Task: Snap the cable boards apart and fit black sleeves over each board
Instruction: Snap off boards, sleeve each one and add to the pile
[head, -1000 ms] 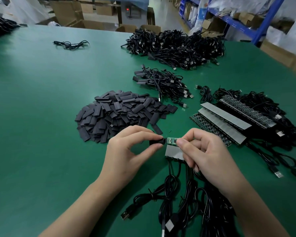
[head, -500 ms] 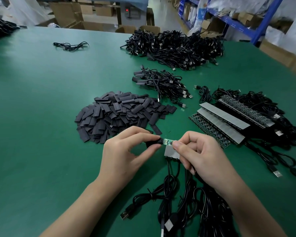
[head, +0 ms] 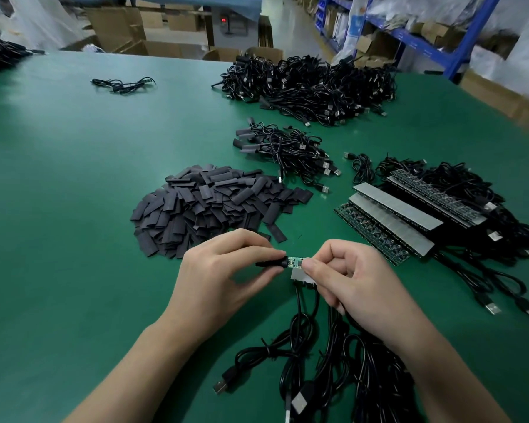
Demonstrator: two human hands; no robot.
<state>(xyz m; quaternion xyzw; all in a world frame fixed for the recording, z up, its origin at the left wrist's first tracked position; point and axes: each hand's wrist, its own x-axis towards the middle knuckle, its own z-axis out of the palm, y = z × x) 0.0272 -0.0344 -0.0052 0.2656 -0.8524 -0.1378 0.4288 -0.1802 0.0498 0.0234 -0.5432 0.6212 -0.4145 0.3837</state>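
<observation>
Where the two hands meet low in the middle of the view, a small green rectangular circuit board (head: 294, 261) is held just above the green table mat (head: 58, 184). Its long axis is laid left to right across the view, roughly level. Its left end is pointed into a short black flattened sleeve (head: 269, 264), which is pinched between the thumb and forefinger of the left hand (head: 223, 270). The sleeve's mouth appears to be just over the board's end, though the joint is too small for certainty. The board's right end is pinched by the curled thumb and forefinger of the right hand (head: 351, 279). A grey-backed remnant strip of boards (head: 300, 274) is seen just below that thumb. From the strip, thin black cables (head: 300, 340) are trailed toward the viewer and ended in USB plugs on the mat.

Beyond the left hand, a loose heap of black sleeves (head: 208, 209) is spread. To the right, long unsnapped board panels (head: 391, 215), some grey side up, are stacked on their own cables. Farther back a small bundle of sleeved cables (head: 284, 148) is laid, and behind it a large tangle of black cables (head: 312, 83). A single loose cable (head: 122, 83) is seen at the far left. The table is bordered by brown cardboard boxes (head: 119, 29) and, at the right, blue steel shelving (head: 425, 41).
</observation>
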